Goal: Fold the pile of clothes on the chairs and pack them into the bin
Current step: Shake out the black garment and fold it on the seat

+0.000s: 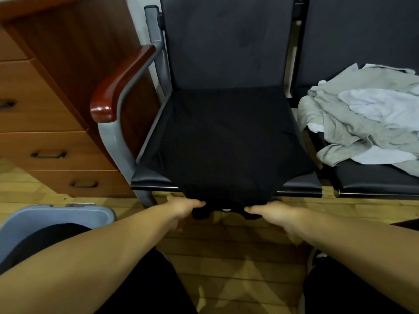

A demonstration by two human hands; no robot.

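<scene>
View from a head camera, looking down at two bare forearms reaching forward.

At the centre, a black garment (226,143) lies spread flat over the seat of a dark chair (226,41). Its near edge hangs over the front of the seat at 6 o'clock. Black cloth on a black seat makes its outline hard to trace.

The left grip (186,210) and the right grip (273,214) sit side by side just below the seat front. Each pinches the hanging near edge between fingers and thumb. A small white mark, perhaps a label, shows between them.

At 3 o'clock, on the neighbouring chair (374,177), is a crumpled pile of grey and white clothes (362,123), not yet folded. At 8 o'clock a pale blue bin (68,211) stands on the wooden floor (226,245), close to the left forearm. Something dark shows inside it, but I cannot tell what. At 10 o'clock is a wooden drawer unit (45,109), beside the chair's red-brown armrest (122,82).

The garment looks light, thin and limp. It will probably sag wherever it is unsupported and slide easily on the smooth seat. Holding it at two well-spaced points along one edge, as here, seems the sound choice, because it keeps that edge straight for a fold. A single grip at the middle would likely let the sides droop and bunch. Once folded it should be lifted from beneath or by both ends, so the layers do not slip apart on the way to the bin.
</scene>
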